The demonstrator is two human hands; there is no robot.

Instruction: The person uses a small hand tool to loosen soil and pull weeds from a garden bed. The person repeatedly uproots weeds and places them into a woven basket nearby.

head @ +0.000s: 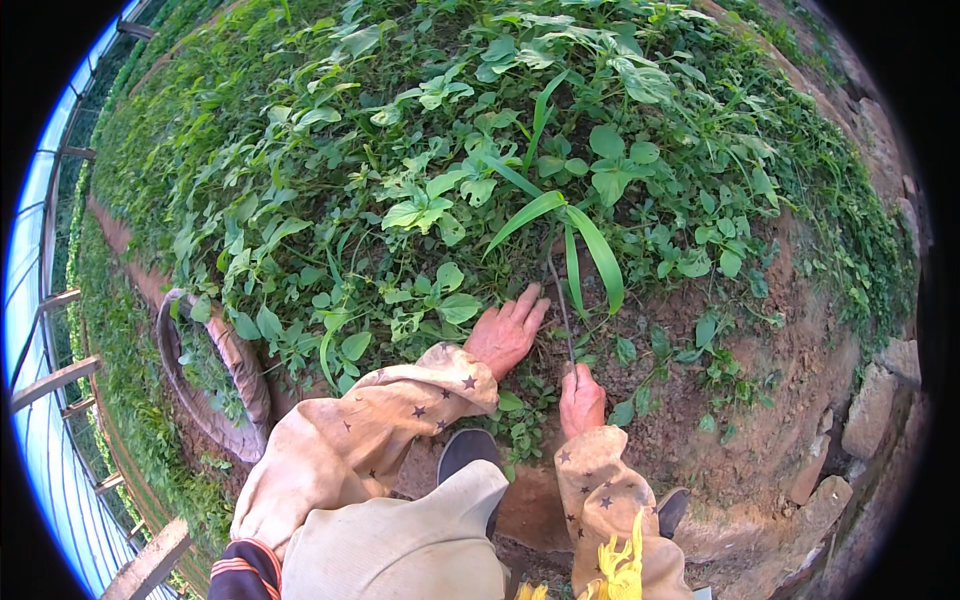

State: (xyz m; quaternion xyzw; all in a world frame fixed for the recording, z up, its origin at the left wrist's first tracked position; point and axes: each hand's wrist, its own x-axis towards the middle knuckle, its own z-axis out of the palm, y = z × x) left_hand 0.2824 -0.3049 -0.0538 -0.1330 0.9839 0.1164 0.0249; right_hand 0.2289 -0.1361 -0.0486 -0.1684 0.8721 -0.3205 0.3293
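Note:
My right hand (582, 403) is closed around the lower end of a thin metal tool (559, 300). Its shaft runs up over the bare soil into the plants, and its far end is hidden under leaves. Just left of the tool, my left hand (511, 330) lies palm down at the edge of the low green plants (420, 289). Whether its fingers pinch any stems cannot be made out. A broad-bladed grass plant (596, 244) arches above both hands. Loose reddish-brown soil (622, 337) with scattered leafy stems shows to the right of the tool.
At the left, an open fabric sack (244, 360) holds green plants. My dark shoes (466, 448) stand on the soil below my hands. Broken stone blocks (870, 411) edge the bed at the right. Posts (56, 382) and blue-white sheeting line the far left.

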